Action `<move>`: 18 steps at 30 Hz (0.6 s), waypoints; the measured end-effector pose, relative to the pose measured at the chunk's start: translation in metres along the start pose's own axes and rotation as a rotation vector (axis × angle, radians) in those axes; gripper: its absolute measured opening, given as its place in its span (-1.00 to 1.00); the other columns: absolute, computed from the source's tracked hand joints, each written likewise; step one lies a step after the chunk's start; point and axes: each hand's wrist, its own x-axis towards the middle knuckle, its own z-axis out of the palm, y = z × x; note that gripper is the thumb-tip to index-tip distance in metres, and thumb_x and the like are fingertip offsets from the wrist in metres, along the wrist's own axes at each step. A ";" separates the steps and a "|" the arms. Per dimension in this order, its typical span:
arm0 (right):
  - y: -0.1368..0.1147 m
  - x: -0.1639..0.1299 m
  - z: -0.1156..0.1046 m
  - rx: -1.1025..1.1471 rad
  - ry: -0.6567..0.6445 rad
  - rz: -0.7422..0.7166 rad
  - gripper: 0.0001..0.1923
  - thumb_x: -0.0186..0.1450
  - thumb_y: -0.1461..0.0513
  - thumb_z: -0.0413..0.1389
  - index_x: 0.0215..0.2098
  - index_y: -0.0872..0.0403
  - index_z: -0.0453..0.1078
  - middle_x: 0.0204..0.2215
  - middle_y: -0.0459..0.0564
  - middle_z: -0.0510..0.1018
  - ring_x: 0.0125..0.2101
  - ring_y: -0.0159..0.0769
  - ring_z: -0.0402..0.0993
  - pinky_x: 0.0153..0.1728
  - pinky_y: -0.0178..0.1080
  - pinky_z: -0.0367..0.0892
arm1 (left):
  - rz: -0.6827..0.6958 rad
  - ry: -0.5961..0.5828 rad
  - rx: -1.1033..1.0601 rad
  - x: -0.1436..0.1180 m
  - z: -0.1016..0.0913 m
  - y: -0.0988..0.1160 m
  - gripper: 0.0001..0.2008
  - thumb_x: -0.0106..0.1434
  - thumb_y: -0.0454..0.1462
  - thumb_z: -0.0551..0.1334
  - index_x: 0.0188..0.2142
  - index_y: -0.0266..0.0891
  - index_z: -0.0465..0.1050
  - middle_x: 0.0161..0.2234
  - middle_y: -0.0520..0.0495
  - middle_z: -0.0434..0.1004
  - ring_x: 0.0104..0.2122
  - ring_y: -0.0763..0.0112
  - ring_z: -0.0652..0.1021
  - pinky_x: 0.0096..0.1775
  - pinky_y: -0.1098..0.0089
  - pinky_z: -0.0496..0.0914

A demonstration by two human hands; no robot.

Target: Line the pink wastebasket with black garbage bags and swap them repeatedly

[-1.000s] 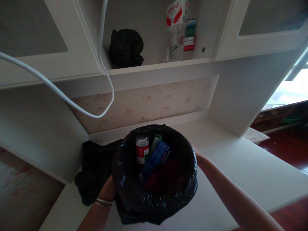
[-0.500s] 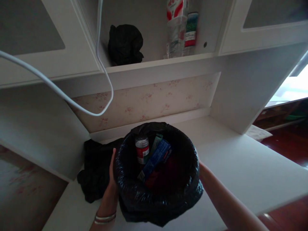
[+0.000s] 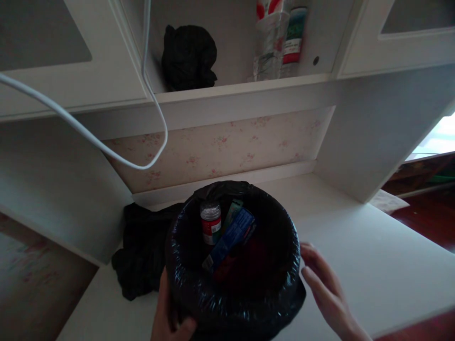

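A round trash bin (image 3: 231,303) lined with a black plastic bag sits on the white desk, its mouth facing me. Inside it lie a clear jar (image 3: 211,222) with a red label, a blue box (image 3: 229,239), a green packet (image 3: 232,213) and something dark red at the bottom. My left hand (image 3: 170,310) is at the bin's lower left side, thumb and fingers apart; whether it touches the bag is unclear. Just off the bin's right side, my right hand (image 3: 325,286) is open with fingers slightly curved and nothing in it.
Left of the bin, a crumpled black plastic bag (image 3: 138,265) lies on the desk (image 3: 355,246). Above, a shelf holds a bundled black bag (image 3: 190,57), a clear plastic bottle (image 3: 270,45) and a labelled jar (image 3: 295,35). A white cable (image 3: 95,139) hangs in front of the cabinet.
My right hand has come away from the bin's right side and opened. My left hand has slid down along the left side. The bin stays nearly in place.
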 end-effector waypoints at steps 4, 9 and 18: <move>-0.018 -0.017 0.002 -0.357 -0.268 -0.292 -0.71 0.38 0.18 0.18 0.06 -0.08 0.51 0.06 0.12 0.59 0.04 -0.05 0.57 0.04 -0.12 0.54 | -0.153 -0.102 0.277 -0.024 0.006 -0.030 -0.11 -0.04 0.14 0.43 0.21 -0.26 0.44 0.08 -0.35 0.61 0.12 -0.31 0.56 0.15 -0.15 0.46; -0.014 -0.009 0.015 -0.589 -0.396 -0.493 -0.71 0.33 0.29 0.13 -0.03 -0.11 0.54 -0.02 0.08 0.65 -0.04 -0.05 0.59 0.05 0.03 0.55 | -0.111 -0.197 0.316 -0.022 0.023 -0.046 -0.18 -0.15 -0.03 0.53 0.14 -0.17 0.52 0.08 -0.32 0.59 0.25 -0.34 0.44 0.28 -0.24 0.27; -0.034 -0.009 0.000 -0.587 -0.355 -0.531 -0.69 0.36 0.29 0.08 0.04 -0.02 0.48 -0.06 0.12 0.66 0.01 -0.05 0.59 0.11 0.00 0.55 | -0.030 -0.029 0.379 -0.021 -0.003 -0.027 -0.06 -0.06 0.15 0.49 0.27 -0.13 0.41 0.27 -0.33 0.41 0.38 -0.38 0.21 0.34 -0.24 0.17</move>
